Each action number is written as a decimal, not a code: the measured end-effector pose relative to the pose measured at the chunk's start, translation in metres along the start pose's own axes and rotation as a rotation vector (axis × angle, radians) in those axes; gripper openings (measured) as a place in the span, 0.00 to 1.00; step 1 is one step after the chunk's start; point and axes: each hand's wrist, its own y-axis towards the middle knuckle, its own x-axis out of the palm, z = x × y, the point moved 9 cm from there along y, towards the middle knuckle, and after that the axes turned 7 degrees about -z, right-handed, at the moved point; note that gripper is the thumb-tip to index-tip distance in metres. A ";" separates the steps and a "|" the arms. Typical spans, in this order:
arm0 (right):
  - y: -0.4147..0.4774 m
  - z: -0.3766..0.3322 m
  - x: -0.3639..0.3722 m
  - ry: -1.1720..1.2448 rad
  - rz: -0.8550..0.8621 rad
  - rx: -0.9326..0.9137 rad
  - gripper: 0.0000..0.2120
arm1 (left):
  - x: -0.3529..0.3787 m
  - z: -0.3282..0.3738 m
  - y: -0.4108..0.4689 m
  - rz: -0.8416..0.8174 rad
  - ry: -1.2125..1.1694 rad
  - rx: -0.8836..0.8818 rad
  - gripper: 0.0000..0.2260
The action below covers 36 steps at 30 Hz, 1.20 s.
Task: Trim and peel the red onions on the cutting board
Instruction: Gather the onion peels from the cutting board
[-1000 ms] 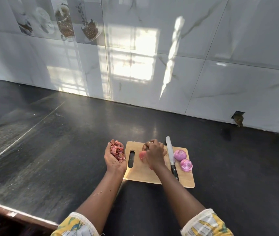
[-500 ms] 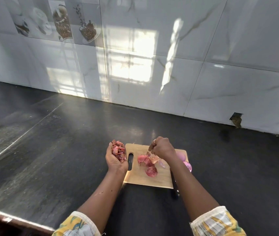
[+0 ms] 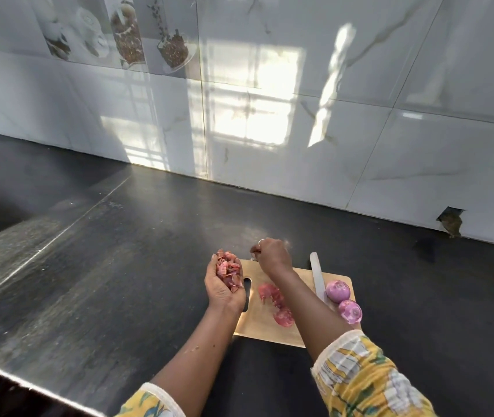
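Now tidying up, judging by the two peeled onions (image 3: 338,291) sitting bare and touching on the right end of the cutting board (image 3: 266,331), beside the knife (image 3: 317,278). Cupping a heap of skins (image 3: 228,270) in the left hand (image 3: 223,291), fingers curved up round it, just left of the board. Reaching the right hand (image 3: 273,254) to the board's far edge with fingers curled; pinching a scrap or nothing, impossible to tell. Next, probably gathering the loose skins (image 3: 274,300) mid-board, calling for a light pinch and a level left palm.

Black countertop (image 3: 119,266); white tiled wall (image 3: 420,115), hole (image 3: 450,222) perhaps chipped tile.
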 end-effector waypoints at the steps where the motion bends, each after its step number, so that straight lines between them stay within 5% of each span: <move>1: 0.003 0.000 0.002 0.010 -0.003 0.014 0.12 | -0.001 0.001 0.002 0.002 -0.023 0.010 0.07; 7: 0.019 0.006 0.013 0.020 -0.024 0.043 0.10 | 0.001 0.011 0.011 -0.019 -0.072 0.058 0.07; 14: 0.015 -0.010 0.021 -0.358 -0.090 -0.162 0.13 | 0.000 0.008 0.018 -0.038 -0.097 0.054 0.08; 22: 0.000 0.030 -0.027 0.224 -0.087 -0.072 0.11 | 0.002 0.003 0.012 -0.033 -0.008 0.039 0.09; 31: -0.044 0.068 -0.034 0.004 -0.327 -0.018 0.19 | 0.005 -0.022 0.006 -0.096 -0.080 -0.009 0.07; 36: -0.056 0.078 -0.042 0.054 -0.203 0.020 0.05 | 0.003 -0.031 0.001 -0.090 -0.056 -0.028 0.08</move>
